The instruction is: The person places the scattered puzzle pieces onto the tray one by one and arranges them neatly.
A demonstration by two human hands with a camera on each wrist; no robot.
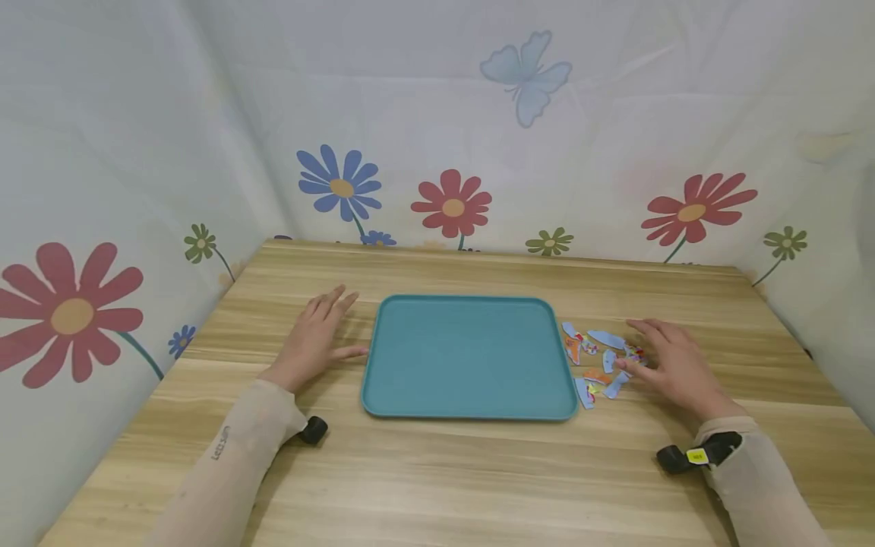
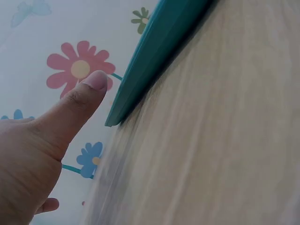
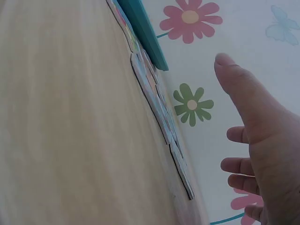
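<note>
A teal rectangular tray [image 1: 472,357] lies flat on the wooden table, its surface bare. Just off its left edge is my left hand [image 1: 311,346], fingers extended and the thumb pointing at the rim; the left wrist view has the thumb [image 2: 77,101] close by the tray's side [image 2: 154,51]. Along the tray's right edge lie several flat, irregular pieces [image 1: 607,339], light blue, orange and multicoloured. My right hand [image 1: 673,365] hovers at their right side with loosely spread fingers, partly covering some. Nothing is held in the right wrist view, where thin pieces [image 3: 152,96] lie beside the tray.
The wooden table [image 1: 472,479] extends around the tray on all sides. Behind and left of it hangs a white cloth [image 1: 410,99] printed with flowers and a butterfly. Both wrists wear black camera mounts, such as the one on the right sleeve [image 1: 772,486].
</note>
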